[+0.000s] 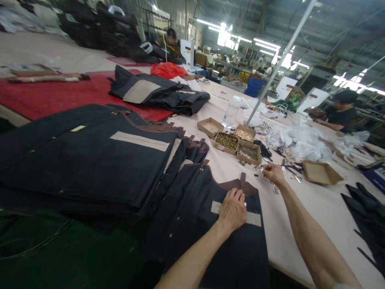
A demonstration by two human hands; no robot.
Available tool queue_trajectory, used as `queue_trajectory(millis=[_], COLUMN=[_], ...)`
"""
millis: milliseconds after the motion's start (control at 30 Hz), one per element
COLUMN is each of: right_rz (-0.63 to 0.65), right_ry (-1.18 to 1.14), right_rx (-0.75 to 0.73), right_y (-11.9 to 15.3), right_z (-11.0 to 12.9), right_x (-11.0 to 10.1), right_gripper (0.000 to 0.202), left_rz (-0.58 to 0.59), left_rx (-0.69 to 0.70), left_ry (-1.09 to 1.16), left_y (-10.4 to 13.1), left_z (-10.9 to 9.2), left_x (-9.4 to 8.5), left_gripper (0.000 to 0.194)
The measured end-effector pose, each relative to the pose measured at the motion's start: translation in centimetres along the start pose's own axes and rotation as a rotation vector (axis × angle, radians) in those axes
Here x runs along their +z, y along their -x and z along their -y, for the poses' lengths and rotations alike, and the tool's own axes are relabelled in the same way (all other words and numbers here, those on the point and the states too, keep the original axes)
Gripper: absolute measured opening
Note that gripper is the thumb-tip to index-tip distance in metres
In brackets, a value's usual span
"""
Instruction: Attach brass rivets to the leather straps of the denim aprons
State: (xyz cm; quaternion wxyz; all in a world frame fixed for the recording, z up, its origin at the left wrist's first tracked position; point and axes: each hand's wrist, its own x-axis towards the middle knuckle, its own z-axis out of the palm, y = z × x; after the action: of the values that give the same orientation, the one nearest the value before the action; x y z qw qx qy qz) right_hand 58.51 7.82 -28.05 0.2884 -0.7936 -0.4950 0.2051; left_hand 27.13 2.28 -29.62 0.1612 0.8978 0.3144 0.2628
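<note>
Garment workshop, stacked dark garments [90, 168], cardboard trays [225, 149] of metal fittings [227, 140], white machines [187, 52], strip lights [266, 43]

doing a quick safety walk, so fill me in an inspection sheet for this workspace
surface: pale table, with a red sheet at left
job's things: dark cloth piece with brown edging; stack of dark cloth beside it; small metal parts in cardboard boxes
clutter: plastic bags, clear jar, loose bits near the boxes
hands: left hand rests on the cloth piece; right hand is beyond its edge, near the loose bits, its hold unclear
cables: dark cords at lower left
surroundings: two people, white machines, slanting pole, ceiling lights
</note>
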Motion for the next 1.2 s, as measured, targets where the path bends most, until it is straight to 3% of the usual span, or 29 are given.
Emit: queue_trajectory(millis=[200, 467, 667, 1033, 1200], right_rz=[0.008, 0.051, 0.104, 0.123, 0.327], right_ry=[0.157, 0.142, 0.127, 0.228, 0.107], right_rx=[-0.050, 0.022, 0.036, -0.096, -0.273], right_y=[-1.5, -3.9, -4.3, -1.8, 2.4], right_z=[1.2, -1.4, -1.5, 0.6, 3.0], right_x=[1.5, 2.6, 2.7, 2.3, 3.4], right_gripper=[0.015, 0.012, 0.013, 0.016, 0.020], left_rz=[0.000, 0.002, 0.001, 0.001, -0.002], left_rx=[0.003, 0.001, 0.008, 0.007, 0.010], left_ry=[-0.005, -0.001, 0.000, -0.008, 0.003], left_y=[-0.1, -0.1, -0.1, 0.1, 0.2], left_z=[0.0, -0.1, -0.2, -0.5, -0.4], left_x=[-0.1, -0.1, -0.2, 0.2, 0.3], left_gripper=[0.032, 0.032, 0.031, 0.030, 0.028])
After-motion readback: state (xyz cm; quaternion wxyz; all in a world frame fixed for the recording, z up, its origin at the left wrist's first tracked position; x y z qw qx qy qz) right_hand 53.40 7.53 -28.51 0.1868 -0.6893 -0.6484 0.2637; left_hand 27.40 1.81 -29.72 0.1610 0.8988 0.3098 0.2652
